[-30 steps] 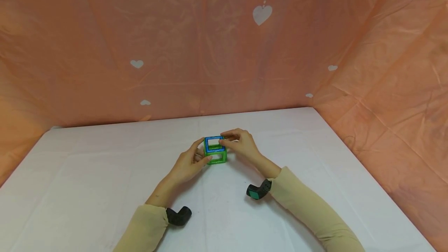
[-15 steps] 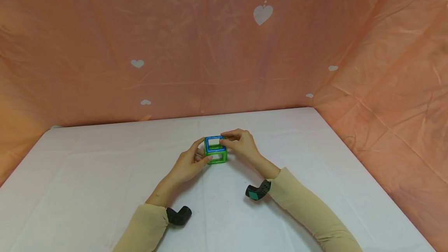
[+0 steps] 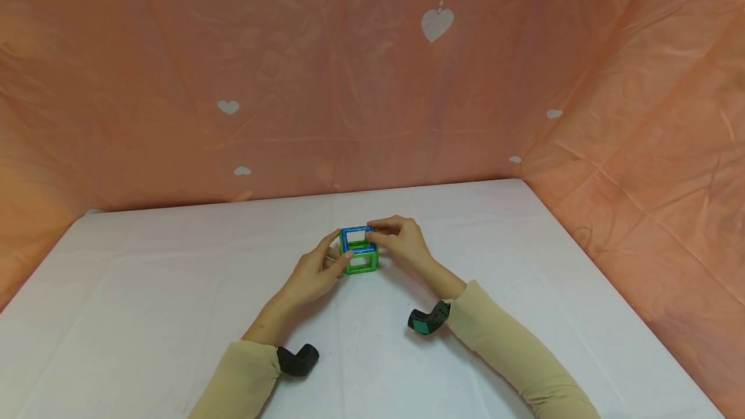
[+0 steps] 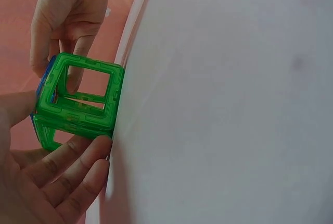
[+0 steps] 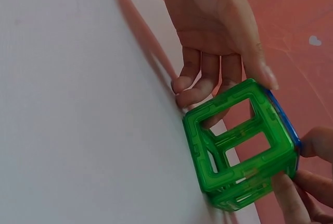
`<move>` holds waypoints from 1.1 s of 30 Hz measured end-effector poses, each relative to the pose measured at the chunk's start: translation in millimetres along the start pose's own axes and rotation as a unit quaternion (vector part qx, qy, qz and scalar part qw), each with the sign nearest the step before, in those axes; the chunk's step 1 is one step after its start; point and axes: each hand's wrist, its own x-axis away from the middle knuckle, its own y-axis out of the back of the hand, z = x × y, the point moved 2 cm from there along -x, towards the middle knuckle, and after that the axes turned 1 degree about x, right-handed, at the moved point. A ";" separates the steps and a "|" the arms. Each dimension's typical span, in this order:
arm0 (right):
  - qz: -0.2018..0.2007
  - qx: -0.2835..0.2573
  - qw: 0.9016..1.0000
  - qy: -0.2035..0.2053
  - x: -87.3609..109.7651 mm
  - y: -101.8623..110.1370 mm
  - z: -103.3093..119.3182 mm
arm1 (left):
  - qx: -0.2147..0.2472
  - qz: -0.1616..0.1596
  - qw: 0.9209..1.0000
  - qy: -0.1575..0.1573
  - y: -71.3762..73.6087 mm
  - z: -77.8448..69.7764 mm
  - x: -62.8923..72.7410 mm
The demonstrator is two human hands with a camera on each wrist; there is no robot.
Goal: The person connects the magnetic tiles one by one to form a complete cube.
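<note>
A cube of magnetic tiles (image 3: 362, 269) stands on the white cloth, with green open-frame sides and a blue square tile (image 3: 361, 250) on top. My left hand (image 3: 310, 277) grips its left side, the thumb at the front left corner of the blue tile and the fingers along the green side (image 4: 78, 122). From the right, my right hand (image 3: 406, 242) holds the cube, its thumb at the blue tile's right edge and its fingers reaching around the far right side. In the right wrist view the blue tile (image 5: 283, 114) shows only as a thin edge beside the green frame.
A white cloth (image 3: 174, 315) covers the table. Orange sheeting with white hearts (image 3: 326, 83) hangs close behind the table and along its right side. Black wrist devices (image 3: 298, 360) sit at both beige sleeves.
My left thumb has risen from the cube's green front to the edge of the blue top tile. The right hand and the cube have hardly moved.
</note>
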 end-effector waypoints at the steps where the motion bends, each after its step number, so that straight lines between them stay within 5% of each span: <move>1: -0.001 -0.001 1.000 0.000 0.0 -0.2 -0.2 | 0.002 -0.001 1.000 0.002 -0.3 -0.4 -0.2; 15: -0.011 -0.022 1.000 -0.006 1.7 -3.0 -1.9 | -0.024 -0.090 0.996 0.014 -5.9 -15.7 -3.7; 33: -0.021 -0.036 0.999 -0.005 3.6 -2.7 -0.8 | -0.027 -0.103 0.994 0.008 -5.1 -23.3 -7.2</move>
